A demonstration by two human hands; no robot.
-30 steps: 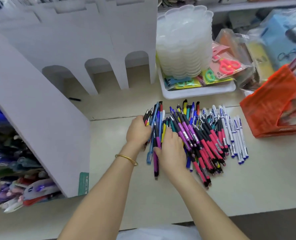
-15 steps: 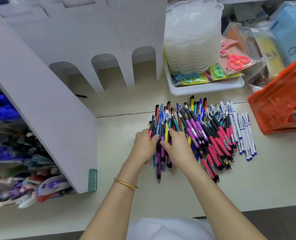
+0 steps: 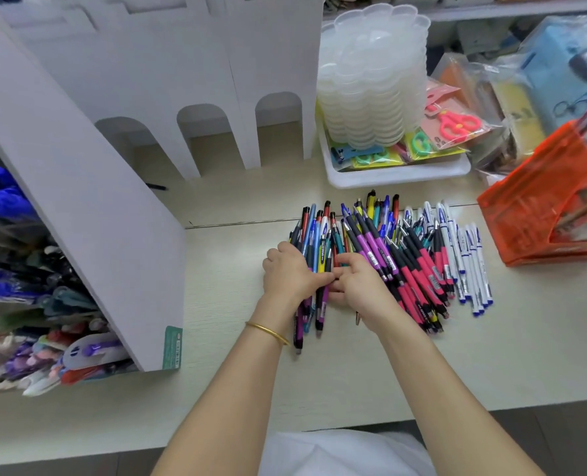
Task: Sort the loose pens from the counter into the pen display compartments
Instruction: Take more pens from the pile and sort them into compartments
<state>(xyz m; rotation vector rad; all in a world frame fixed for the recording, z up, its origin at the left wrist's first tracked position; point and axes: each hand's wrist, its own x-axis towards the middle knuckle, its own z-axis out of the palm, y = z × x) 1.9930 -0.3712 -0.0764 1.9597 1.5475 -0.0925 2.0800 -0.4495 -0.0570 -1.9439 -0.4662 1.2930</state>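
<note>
A heap of loose pens (image 3: 405, 255) lies on the pale counter (image 3: 354, 379): black-and-pink ones in the middle, purple ones beside them, white-and-blue ones at the right edge. My left hand (image 3: 290, 273) and my right hand (image 3: 360, 286) press in from both sides on a small bundle of mixed pens (image 3: 314, 269) at the heap's left end. Fingertips of both hands meet over the bundle. The pen display (image 3: 27, 304), with filled compartments of coloured pens, stands at the far left behind a white side panel (image 3: 89, 207).
A white cardboard stand with arched openings (image 3: 216, 97) rises behind the counter. A white tray (image 3: 398, 173) holds a stack of clear plastic dishes (image 3: 371, 77) and packed scissors. An orange basket (image 3: 546, 204) sits at the right. Bagged goods fill the back right.
My hands have drawn closer together around the left bundle of pens, squeezing it into a tighter group. The camera has shifted slightly nearer and to the left.
</note>
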